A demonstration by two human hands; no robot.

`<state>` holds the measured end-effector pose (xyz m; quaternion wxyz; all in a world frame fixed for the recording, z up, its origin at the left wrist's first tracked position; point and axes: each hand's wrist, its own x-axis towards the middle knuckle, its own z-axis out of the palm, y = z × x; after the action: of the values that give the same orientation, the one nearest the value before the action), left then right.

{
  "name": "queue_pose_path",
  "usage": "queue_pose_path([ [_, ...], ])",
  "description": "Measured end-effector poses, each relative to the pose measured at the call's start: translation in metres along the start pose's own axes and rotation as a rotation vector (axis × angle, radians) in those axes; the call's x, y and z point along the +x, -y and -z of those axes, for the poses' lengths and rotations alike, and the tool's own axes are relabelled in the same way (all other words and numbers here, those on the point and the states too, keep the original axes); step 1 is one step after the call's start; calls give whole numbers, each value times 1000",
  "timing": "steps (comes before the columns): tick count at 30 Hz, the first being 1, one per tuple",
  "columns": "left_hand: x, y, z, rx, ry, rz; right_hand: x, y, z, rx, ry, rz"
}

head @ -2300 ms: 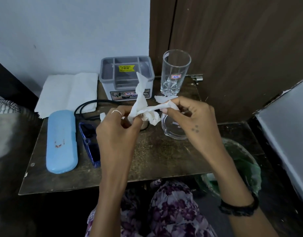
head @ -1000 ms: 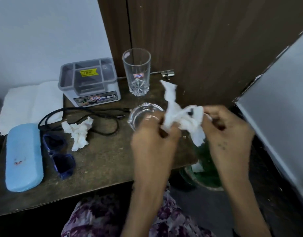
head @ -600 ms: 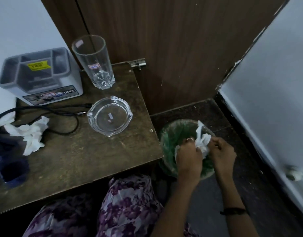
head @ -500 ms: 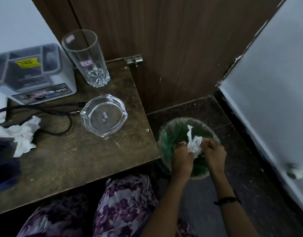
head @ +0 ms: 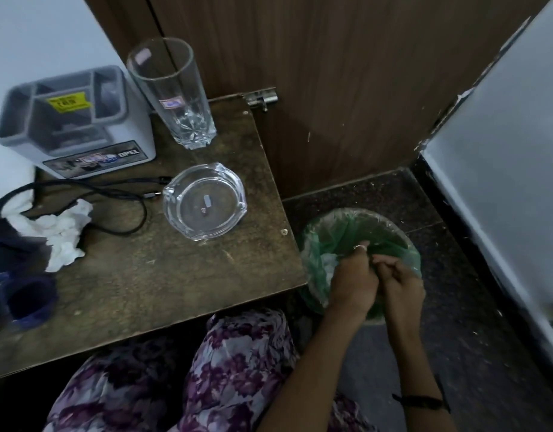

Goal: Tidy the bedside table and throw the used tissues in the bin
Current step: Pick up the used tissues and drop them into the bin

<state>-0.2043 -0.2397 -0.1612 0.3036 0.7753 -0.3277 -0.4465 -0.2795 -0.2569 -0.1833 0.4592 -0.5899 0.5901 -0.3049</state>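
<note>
Two hands, left hand (head: 351, 283) and right hand (head: 401, 286), fingers curled downward inside the green-lined bin (head: 334, 227), grip unclear, white tissue (head: 328, 265) below, another crumpled tissue (head: 61, 230) lying lengthwise toward the tabletop (head: 163, 275) front edge.

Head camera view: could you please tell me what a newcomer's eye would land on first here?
Probably the two hands, left hand and right hand, together inside the green-lined round bin on the floor right of the table, with white tissue beside them. Next, the tall clear drinking glass at the brown wooden table's back edge, with the clear glass ashtray in front. A crumpled white tissue lies on the left.
</note>
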Motion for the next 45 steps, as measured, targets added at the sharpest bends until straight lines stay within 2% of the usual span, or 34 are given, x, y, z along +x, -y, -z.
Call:
queue_pose_path([
  [5,-75,-31,64,-128,-197,-241,-38,74,-4,298,-17,229],
  [9,-125,-18,127,-252,-484,-372,-80,136,-34,423,91,419],
  [12,-138,14,181,-199,-717,-321,-103,161,-73,405,321,480],
  [14,-141,42,217,-129,-869,-248,-112,171,-102,259,454,583],
  [17,-144,88,259,47,-1124,-23,-121,189,-145,-13,574,794],
  [19,-146,111,274,175,-1205,99,-123,199,-173,-150,616,902],
  [22,-143,126,281,297,-1182,217,-122,213,-212,-366,663,991],
  [25,-134,129,280,327,-1110,312,-117,215,-241,-569,690,974],
  [29,-128,131,278,306,-1151,294,-120,208,-254,-610,643,975],
  [33,-132,133,283,217,-1200,284,-123,206,-247,-499,553,897],
  [38,-143,119,289,79,-1209,241,-119,207,-213,-158,571,553],
  [40,-148,106,288,20,-1156,150,-117,207,-194,-64,544,501],
  [43,-156,67,270,-124,-1026,-87,-110,204,-153,52,459,461],
  [45,-160,52,262,-220,-949,-153,-108,200,-137,92,433,419],
])
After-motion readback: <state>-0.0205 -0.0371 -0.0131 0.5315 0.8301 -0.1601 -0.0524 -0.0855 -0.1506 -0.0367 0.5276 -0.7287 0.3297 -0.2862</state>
